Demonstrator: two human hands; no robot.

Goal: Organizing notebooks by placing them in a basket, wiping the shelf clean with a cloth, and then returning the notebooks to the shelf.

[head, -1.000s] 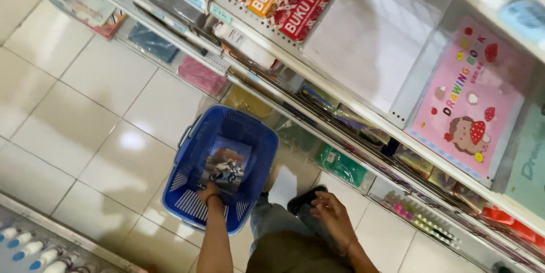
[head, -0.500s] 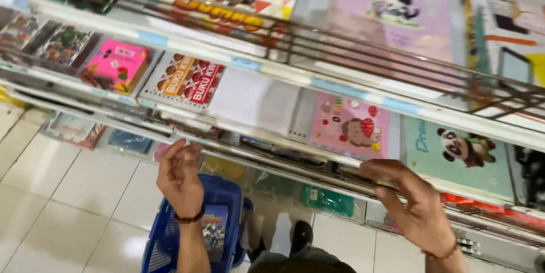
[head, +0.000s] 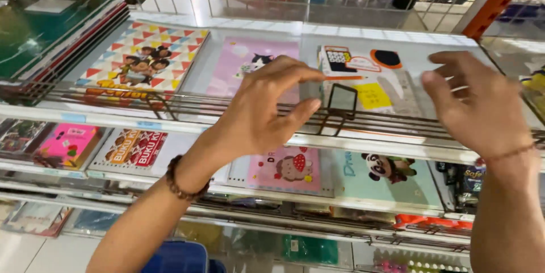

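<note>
Both hands, left hand (head: 267,108) and right hand (head: 482,105), hover half-open above the wire shelf (head: 170,105), empty.

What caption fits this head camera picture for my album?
Two bare hands, left hand and right hand, reach over a white wire shelf rail above a pink cat-cover book.

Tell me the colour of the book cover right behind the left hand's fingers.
Pale pink, with a small black-and-white cat; the pink book lies on the top shelf behind the left hand, seen in the head view.
</note>
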